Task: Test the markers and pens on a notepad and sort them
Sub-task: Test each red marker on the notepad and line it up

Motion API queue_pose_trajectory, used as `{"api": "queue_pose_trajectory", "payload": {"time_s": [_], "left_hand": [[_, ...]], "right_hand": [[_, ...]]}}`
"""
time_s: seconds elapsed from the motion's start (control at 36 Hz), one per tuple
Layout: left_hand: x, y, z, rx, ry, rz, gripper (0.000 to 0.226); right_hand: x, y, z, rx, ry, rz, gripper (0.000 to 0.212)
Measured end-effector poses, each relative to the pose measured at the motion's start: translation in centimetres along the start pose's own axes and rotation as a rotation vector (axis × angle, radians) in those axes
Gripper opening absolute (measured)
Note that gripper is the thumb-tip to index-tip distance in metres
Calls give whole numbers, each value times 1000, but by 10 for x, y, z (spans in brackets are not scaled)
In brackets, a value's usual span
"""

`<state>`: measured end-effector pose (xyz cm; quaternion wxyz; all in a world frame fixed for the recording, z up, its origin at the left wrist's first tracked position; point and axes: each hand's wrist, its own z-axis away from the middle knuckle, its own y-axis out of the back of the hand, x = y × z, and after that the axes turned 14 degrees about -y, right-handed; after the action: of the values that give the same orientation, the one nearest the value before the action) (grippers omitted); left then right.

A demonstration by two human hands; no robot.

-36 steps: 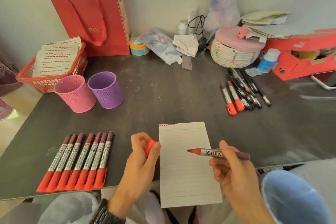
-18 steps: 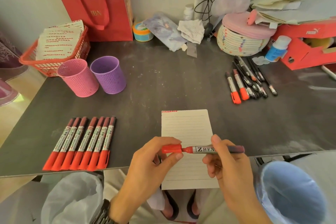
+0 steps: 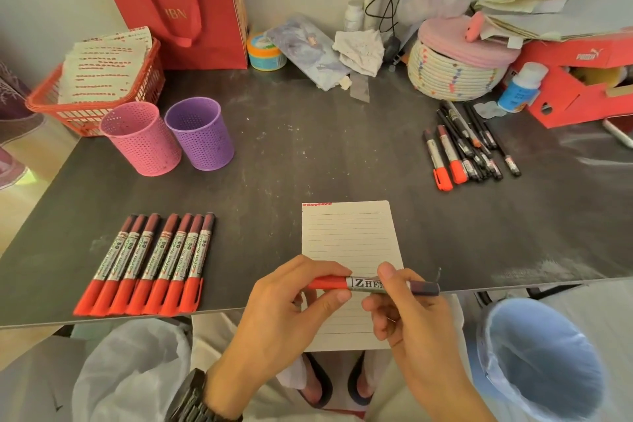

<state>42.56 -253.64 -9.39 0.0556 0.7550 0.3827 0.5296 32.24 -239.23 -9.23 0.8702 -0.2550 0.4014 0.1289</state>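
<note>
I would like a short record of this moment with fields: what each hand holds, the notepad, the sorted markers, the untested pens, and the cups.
left hand: grips the red cap end of the held marker
right hand: holds the same marker by its barrel
held marker: horizontal above the notepad, cap on
notepad: lined page, red marks only at its top left corner
sorted markers: seven red-capped ones in a row, left of the notepad
untested pens: loose pile at far right
cups: pink and purple, side by side, upright
</note>
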Motion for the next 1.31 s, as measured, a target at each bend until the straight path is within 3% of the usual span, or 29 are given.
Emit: {"api": "queue_pose_trajectory", "payload": {"time_s": [0.19, 0.33, 0.44, 0.5, 0.58, 0.69, 0.75, 0.81, 0.97, 1.11, 1.31], "left_hand": [[-3, 7, 7, -14, 54, 21, 22], [-1, 11, 6, -36, 51, 31, 19], [-2, 21, 4, -64, 57, 14, 18], [-3, 25, 3, -113, 47, -14, 17], [-2, 28, 0, -225, 27, -80, 21], [0, 33, -7, -236, 3, -92, 24], [-2, 35, -11, -184, 38, 23, 49], [1, 36, -17, -81, 100, 321, 61], [12, 23, -37, 455, 340, 1072, 29], [16, 6, -45, 594, 423, 1319, 46], [26, -19, -54, 555, 501, 1300, 50]], "right_hand": [[0, 5, 0, -90, 39, 76, 60], [-3, 7, 0, -144, 30, 132, 61], [-20, 21, 2, -292, -67, 265, 68], [-29, 26, 4, -348, -80, 438, 56], [-30, 26, 4, -310, 45, 779, 24], [-16, 22, 6, -234, 125, 816, 22], [-12, 18, 8, -247, 58, 706, 20], [-8, 11, 10, -276, -51, 580, 20], [8, -12, 15, -311, -202, 386, 27], [19, -25, 23, -214, -135, 295, 31], [25, -18, 41, 4, -102, 248, 43]]}}
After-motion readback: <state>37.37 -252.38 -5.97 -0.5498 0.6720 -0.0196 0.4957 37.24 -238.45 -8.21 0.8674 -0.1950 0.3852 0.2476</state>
